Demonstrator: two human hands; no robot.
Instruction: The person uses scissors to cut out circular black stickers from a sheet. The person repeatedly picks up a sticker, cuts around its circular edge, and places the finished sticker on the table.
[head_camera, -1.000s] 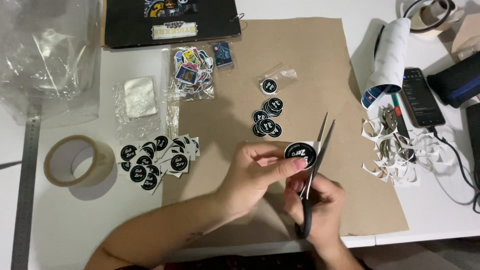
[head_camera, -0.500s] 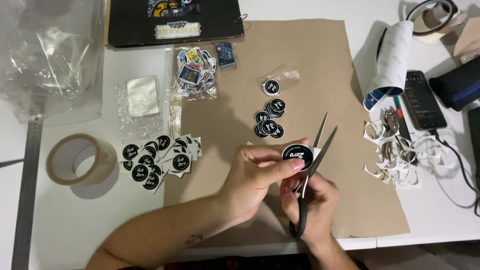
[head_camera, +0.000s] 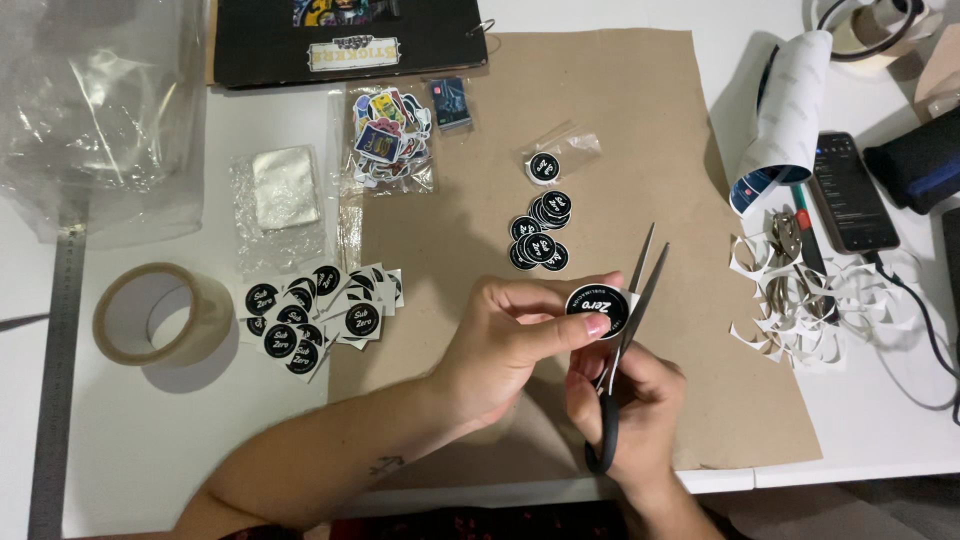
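While a clear plastic bag (head_camera: 95, 110) slumps at the far left of the white tabletop (head_camera: 140, 440), a roll of clear tape (head_camera: 150, 318) lies flat below it, and just to its right sits a loose heap of uncut square stickers (head_camera: 315, 310) with black round prints, within easy reach for picking up. Above them a small bag of colourful stickers (head_camera: 388, 140) rests at the edge of the brown paper sheet (head_camera: 640, 130), which covers the tabletop as a work surface. On that paper, a small cluster of finished round stickers (head_camera: 540, 232) is gathered apart from the uncut heap, seemingly to keep done from undone. Nearer the body, the left hand (head_camera: 520, 335) has its fingers (head_camera: 588, 328) clamped on a black round sticker (head_camera: 597, 305), held up off the paper so its edge meets the blades. The right hand (head_camera: 640, 405) has its fingers closed through the handles of the scissors (head_camera: 628, 310), blades parted and pointing away. Farther right, curled white paper trimmings (head_camera: 800, 310) pile beside a phone (head_camera: 852, 192).
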